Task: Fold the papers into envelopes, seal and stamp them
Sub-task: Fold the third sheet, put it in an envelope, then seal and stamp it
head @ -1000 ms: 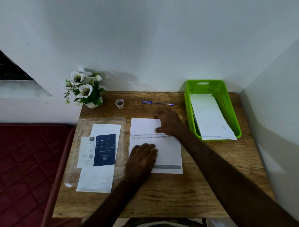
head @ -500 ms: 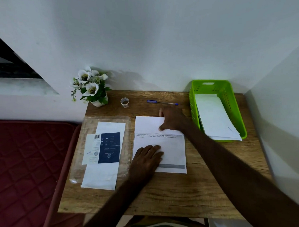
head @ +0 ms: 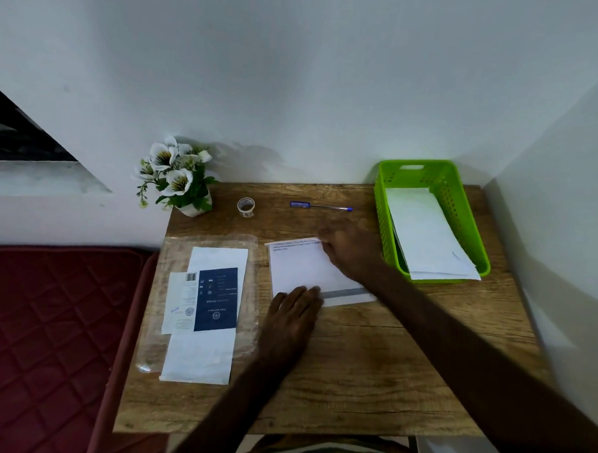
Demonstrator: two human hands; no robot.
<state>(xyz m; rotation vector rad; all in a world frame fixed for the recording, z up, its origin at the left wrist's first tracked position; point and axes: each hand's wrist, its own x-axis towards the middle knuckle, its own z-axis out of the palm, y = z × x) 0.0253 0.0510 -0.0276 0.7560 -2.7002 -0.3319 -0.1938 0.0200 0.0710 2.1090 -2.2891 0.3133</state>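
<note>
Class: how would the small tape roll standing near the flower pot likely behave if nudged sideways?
The tape roll looks small and hollow, so probably light and easily shoved. It appears to stand on its round edge, so it may roll across the smooth table or topple flat.

The right hand (head: 349,250) is hiding the folded paper's (head: 301,265) far right corner; its printed lines are reading too small, blurring.

I see bare worktop (head: 370,376) along the near edge, open for a hand to pass. At the back, the flower pot (head: 192,206), tape roll (head: 246,207) and pen (head: 320,206) stand before the wall; the green basket (head: 386,226) blocks the right.
</note>
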